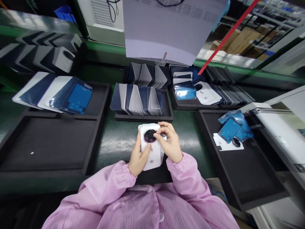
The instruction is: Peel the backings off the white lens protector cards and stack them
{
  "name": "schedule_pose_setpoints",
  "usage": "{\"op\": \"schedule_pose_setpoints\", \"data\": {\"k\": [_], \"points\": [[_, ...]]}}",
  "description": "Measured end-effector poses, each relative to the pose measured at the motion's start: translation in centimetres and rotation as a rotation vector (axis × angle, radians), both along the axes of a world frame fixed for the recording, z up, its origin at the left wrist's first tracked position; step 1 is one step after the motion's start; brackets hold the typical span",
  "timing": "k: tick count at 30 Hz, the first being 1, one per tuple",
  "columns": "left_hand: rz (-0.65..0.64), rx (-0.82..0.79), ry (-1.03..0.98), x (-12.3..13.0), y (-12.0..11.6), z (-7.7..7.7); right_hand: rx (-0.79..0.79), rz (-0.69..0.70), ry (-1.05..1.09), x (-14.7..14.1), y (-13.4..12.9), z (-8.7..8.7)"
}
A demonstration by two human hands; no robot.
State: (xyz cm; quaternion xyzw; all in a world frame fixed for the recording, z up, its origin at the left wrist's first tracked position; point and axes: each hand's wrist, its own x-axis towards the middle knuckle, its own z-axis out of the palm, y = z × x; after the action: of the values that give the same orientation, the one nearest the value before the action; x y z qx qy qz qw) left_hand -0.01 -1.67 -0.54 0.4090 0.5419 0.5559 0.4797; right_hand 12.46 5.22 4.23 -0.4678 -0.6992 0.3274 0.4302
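A white phone back cover (154, 154) with a dark octagonal camera window (149, 136) is held up in front of me, above the green tabletop. My left hand (138, 159) grips its left edge, the thumb lying on the face just below the window. On the other side, my right hand (172, 143) has thumb and index finger pinched together at the window's right edge. Whatever is between those fingertips is too small to make out. Another pale sheet or cover shows behind the white one, mostly hidden.
Straight ahead stands a black tray (143, 118) of upright blue and grey panels. At left, white and blue panels (54, 92) lean in a dark tray (47, 144). A right-hand tray (250, 171) holds a white cover (227, 144) and blue film pieces (230, 128). A white board (166, 31) hangs above.
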Motion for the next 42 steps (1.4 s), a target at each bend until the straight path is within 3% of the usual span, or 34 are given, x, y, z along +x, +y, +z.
{"op": "schedule_pose_setpoints", "data": {"k": [6, 8, 24, 42], "points": [[-0.034, -0.081, -0.199, 0.0, 0.7, 1.0, 0.374, 0.135, -0.134, 0.9, -0.5, -1.0], [-0.027, -0.073, -0.204, -0.1, 1.0, 1.1, 0.435, 0.185, -0.16, 1.4, -0.6, -1.5], [-0.016, -0.055, -0.135, -0.6, 1.1, 0.6, 0.39, 0.24, -0.121, 1.7, -1.3, -2.2], [-0.013, 0.029, -0.111, -0.6, 1.2, 1.2, 0.479, 0.266, -0.13, 1.4, -1.6, -2.0]]}}
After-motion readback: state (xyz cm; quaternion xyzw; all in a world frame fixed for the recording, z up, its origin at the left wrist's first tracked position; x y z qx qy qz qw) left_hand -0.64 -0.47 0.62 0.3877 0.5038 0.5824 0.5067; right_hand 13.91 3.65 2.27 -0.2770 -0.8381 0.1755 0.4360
